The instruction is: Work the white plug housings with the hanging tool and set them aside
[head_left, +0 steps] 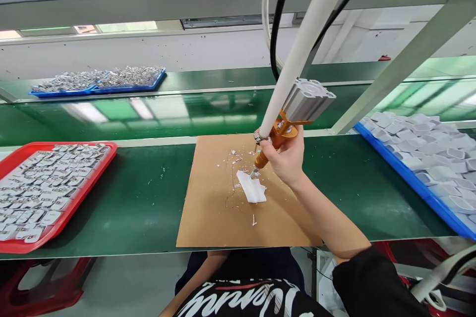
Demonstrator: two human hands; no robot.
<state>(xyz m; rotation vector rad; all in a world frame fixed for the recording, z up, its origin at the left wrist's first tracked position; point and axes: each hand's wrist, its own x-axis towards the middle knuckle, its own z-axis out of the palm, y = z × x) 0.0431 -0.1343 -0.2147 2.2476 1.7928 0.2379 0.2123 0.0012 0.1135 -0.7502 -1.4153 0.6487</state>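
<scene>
My right hand (284, 156) is wrapped round an orange hand tool (262, 159) with a silver ribbed block (307, 101) at its back end. A thick white hose (299, 39) runs up from the tool. Its thin tip points down at the upper edge of a folded-looking white piece (253, 188); I cannot tell whether the two touch. The white piece lies on a brown cardboard sheet (211, 218), with small white scraps (236, 157) scattered round it. Of my left arm only the forearm (208, 277) shows, below the table edge; the hand is hidden.
A red tray (113, 151) of small white parts with metal bits stands at the left. At the right, a blue tray (412, 185) holds many white plastic pieces. Blue trays (122, 89) of small metal parts sit on the back ledge. A slanted metal post (394, 59) rises behind.
</scene>
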